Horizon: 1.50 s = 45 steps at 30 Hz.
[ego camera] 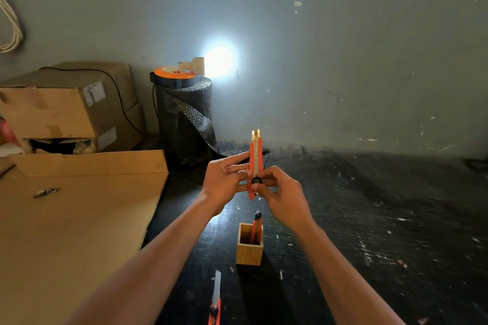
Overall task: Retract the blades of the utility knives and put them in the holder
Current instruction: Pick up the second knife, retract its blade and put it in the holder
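An orange utility knife [255, 155] stands upright in the air between both hands, its tip pointing up. My left hand [224, 179] grips its body from the left. My right hand [282, 192] pinches the black slider knob low on the handle. Below the hands a small wooden holder [249, 250] stands on the dark surface with a second orange knife [256, 227] standing in it. A third orange knife [215, 301] lies near the bottom edge with its long blade extended and pointing away from me.
A large flat cardboard sheet [79, 219] covers the left side, with a small metal item [45, 192] on it. Stacked cardboard boxes [66, 105] and a black bubble-wrap roll [184, 119] carrying an orange reel and a bright lamp [219, 60] stand by the wall.
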Available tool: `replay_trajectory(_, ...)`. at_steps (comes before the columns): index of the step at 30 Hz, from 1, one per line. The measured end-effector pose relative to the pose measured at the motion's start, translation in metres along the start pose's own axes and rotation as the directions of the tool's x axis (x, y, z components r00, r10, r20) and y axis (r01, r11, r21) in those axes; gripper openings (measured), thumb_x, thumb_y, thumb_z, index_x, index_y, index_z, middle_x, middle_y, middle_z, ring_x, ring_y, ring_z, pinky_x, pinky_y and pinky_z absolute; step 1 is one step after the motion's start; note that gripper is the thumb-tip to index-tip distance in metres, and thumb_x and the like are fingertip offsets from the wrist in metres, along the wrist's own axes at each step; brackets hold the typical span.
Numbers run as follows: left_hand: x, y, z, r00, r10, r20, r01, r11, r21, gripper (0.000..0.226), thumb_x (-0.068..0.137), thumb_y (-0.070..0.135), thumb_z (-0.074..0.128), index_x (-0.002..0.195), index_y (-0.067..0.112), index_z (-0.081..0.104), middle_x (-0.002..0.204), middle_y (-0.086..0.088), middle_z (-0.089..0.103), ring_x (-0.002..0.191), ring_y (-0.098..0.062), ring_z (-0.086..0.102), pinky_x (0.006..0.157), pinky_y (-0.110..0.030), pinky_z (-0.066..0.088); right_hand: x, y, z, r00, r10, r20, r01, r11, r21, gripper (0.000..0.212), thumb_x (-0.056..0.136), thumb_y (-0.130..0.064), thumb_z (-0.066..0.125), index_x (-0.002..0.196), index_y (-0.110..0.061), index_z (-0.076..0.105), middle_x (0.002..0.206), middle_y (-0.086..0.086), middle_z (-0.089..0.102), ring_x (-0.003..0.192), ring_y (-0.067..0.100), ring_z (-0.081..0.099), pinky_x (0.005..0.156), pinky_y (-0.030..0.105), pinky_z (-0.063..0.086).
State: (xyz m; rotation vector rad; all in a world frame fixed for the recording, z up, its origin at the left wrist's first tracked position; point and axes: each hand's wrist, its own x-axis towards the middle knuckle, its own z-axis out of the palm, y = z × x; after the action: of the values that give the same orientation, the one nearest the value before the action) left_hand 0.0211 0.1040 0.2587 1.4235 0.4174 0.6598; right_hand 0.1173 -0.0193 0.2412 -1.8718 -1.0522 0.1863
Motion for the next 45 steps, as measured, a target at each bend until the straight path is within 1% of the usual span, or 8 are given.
replay_trajectory(9, 0.004, -0.002, 0.001, 1.000, 0.003, -0.006, -0.003, 1.000, 0.018, 0.049, 0.091, -0.017, 0.061, 0.135, 0.005, 0.063, 0.085, 0.009, 0.080, 0.076, -0.011, 0.080, 0.058, -0.023, 0.060, 0.003, 0.006, 0.000, 1.000, -0.020, 0.014, 0.020, 1.000, -0.005, 0.024, 0.092, -0.018, 0.071, 0.103, -0.036, 0.059, 0.094, -0.031, 0.059, 0.086, -0.010, 0.060, 0.084, 0.014, 0.045)
replay_trajectory(13, 0.006, -0.004, -0.001, 1.000, 0.001, -0.008, 0.000, 1.000, 0.017, 0.049, 0.091, -0.017, 0.061, 0.134, 0.005, 0.063, 0.085, 0.007, 0.080, 0.077, -0.013, 0.080, 0.059, -0.024, 0.061, 0.004, 0.009, 0.001, 1.000, -0.024, 0.018, 0.024, 1.000, 0.006, 0.028, 0.094, -0.017, 0.071, 0.107, -0.039, 0.060, 0.100, -0.027, 0.062, 0.091, -0.006, 0.061, 0.084, 0.014, 0.044)
replay_trajectory(22, 0.006, -0.011, -0.006, 1.000, 0.001, -0.004, -0.001, 0.999, 0.049, 0.047, 0.092, -0.015, 0.062, 0.134, 0.006, 0.064, 0.089, 0.007, 0.080, 0.079, -0.011, 0.080, 0.061, -0.024, 0.061, 0.004, 0.014, 0.004, 0.999, -0.020, 0.037, 0.020, 1.000, 0.001, 0.021, 0.095, -0.016, 0.068, 0.112, -0.028, 0.065, 0.094, -0.030, 0.060, 0.081, -0.017, 0.058, 0.067, -0.003, 0.042)
replay_trajectory(27, 0.007, -0.021, -0.009, 1.000, -0.008, -0.012, 0.009, 0.999, 0.049, 0.046, 0.092, -0.012, 0.064, 0.135, 0.005, 0.063, 0.092, 0.004, 0.081, 0.085, -0.017, 0.080, 0.066, -0.029, 0.064, 0.004, 0.019, 0.009, 0.998, -0.012, 0.054, 0.011, 1.000, 0.021, 0.025, 0.093, -0.015, 0.071, 0.104, -0.035, 0.061, 0.093, -0.031, 0.062, 0.081, -0.018, 0.063, 0.071, 0.007, 0.048)
replay_trajectory(30, 0.007, -0.025, -0.011, 1.000, -0.014, -0.012, 0.014, 1.000, 0.024, 0.046, 0.092, -0.012, 0.064, 0.134, 0.004, 0.063, 0.093, 0.002, 0.082, 0.087, -0.020, 0.080, 0.066, -0.031, 0.064, 0.007, 0.021, 0.010, 1.000, 0.012, 0.011, -0.013, 0.995, 0.097, 0.026, 0.092, -0.023, 0.073, 0.114, -0.030, 0.061, 0.107, -0.018, 0.068, 0.093, 0.000, 0.067, 0.084, 0.022, 0.055)
replay_trajectory(37, 0.004, -0.051, -0.008, 0.998, -0.041, 0.037, 0.041, 0.999, 0.004, 0.044, 0.092, -0.012, 0.063, 0.131, 0.009, 0.065, 0.095, -0.006, 0.082, 0.088, -0.025, 0.080, 0.066, -0.030, 0.063, 0.030, 0.031, 0.011, 0.992, 0.102, -0.074, -0.086, 0.979, 0.186, 0.037, 0.096, -0.030, 0.068, 0.132, -0.023, 0.060, 0.119, 0.001, 0.073, 0.104, 0.017, 0.071, 0.088, 0.041, 0.062)
replay_trajectory(43, 0.013, -0.085, -0.011, 0.994, -0.113, -0.005, 0.113, 0.993, 0.021, 0.042, 0.092, -0.009, 0.066, 0.129, 0.010, 0.066, 0.102, -0.014, 0.080, 0.094, -0.030, 0.079, 0.077, -0.040, 0.065, 0.038, 0.053, 0.021, 0.992, 0.115, -0.051, -0.102, 0.972, 0.213, 0.033, 0.096, -0.016, 0.069, 0.128, -0.015, 0.065, 0.099, 0.001, 0.075, 0.085, 0.014, 0.076, 0.075, 0.038, 0.065)
replay_trajectory(45, 0.019, -0.104, -0.015, 0.989, -0.123, -0.080, 0.134, 0.981, 0.141, 0.038, 0.092, -0.002, 0.069, 0.129, 0.007, 0.066, 0.103, -0.010, 0.080, 0.095, -0.023, 0.079, 0.083, -0.041, 0.064, 0.039, 0.064, 0.026, 0.991, 0.122, -0.053, -0.110, 0.974, 0.197, 0.027, 0.096, -0.015, 0.068, 0.122, -0.016, 0.067, 0.094, -0.002, 0.074, 0.082, 0.012, 0.075, 0.072, 0.036, 0.065)
